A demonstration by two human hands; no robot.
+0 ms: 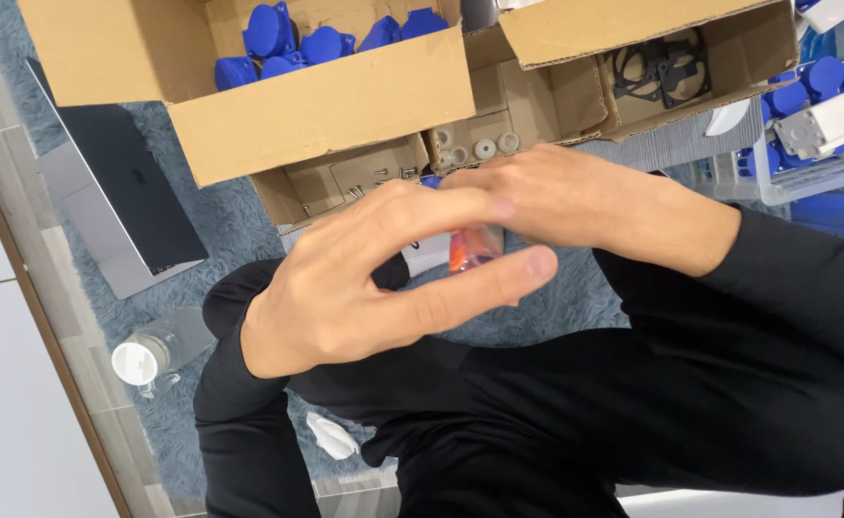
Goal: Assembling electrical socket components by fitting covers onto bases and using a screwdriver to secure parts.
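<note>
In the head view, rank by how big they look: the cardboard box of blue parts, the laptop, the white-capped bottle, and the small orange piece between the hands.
1. Cardboard box
2. Laptop, cut by the frame edge
3. Bottle
4. Orange piece, mostly hidden by the hands and nearer the camera, so unsure.

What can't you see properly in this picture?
Head view:
- Small orange-red part: mostly hidden by the left hand and right hand; its shape is unclear.
- Blue parts: partly hidden by the cardboard box wall.
- Clear bin: cut off by the right edge.
</note>
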